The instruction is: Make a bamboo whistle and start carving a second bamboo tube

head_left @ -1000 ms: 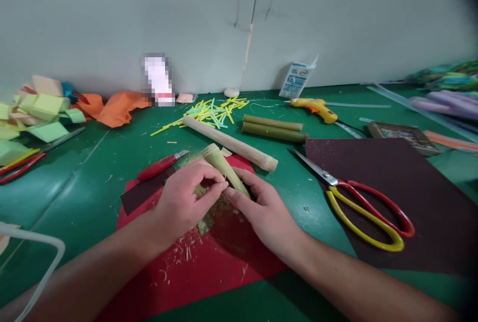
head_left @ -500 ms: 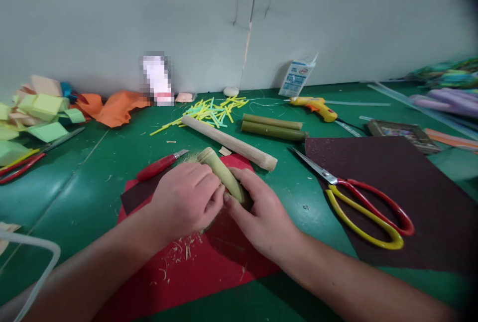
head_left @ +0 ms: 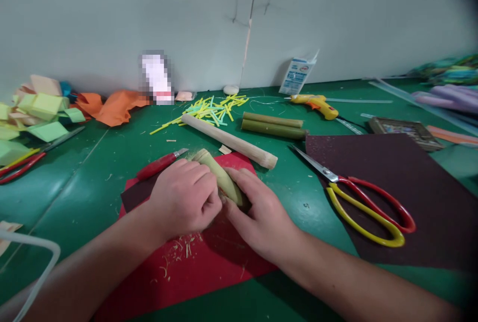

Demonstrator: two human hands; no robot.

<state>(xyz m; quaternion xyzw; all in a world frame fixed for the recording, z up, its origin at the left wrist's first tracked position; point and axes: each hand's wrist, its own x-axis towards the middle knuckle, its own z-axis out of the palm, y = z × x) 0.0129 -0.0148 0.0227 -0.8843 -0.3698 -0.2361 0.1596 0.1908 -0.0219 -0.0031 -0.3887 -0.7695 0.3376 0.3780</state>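
Grips pale green bamboo tube (head_left: 223, 176) in right hand (head_left: 263, 210), above red sheet (head_left: 220, 267). Holds left hand (head_left: 186, 196) curled closed beside tube; cannot tell its contents. Has red-handled knife (head_left: 155, 166) beyond left hand, scissors (head_left: 329, 174) partly on dark sheet (head_left: 373, 158).

bare left hand (head_left: 186, 195), rounded knuckles | bare left forearm (head_left: 108, 250) | bare right hand (head_left: 263, 210) | bare right forearm (head_left: 347, 272), tapering wristward

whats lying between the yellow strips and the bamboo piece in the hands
In the head view, a pale stick lies between them, with a small scrap on its near side.
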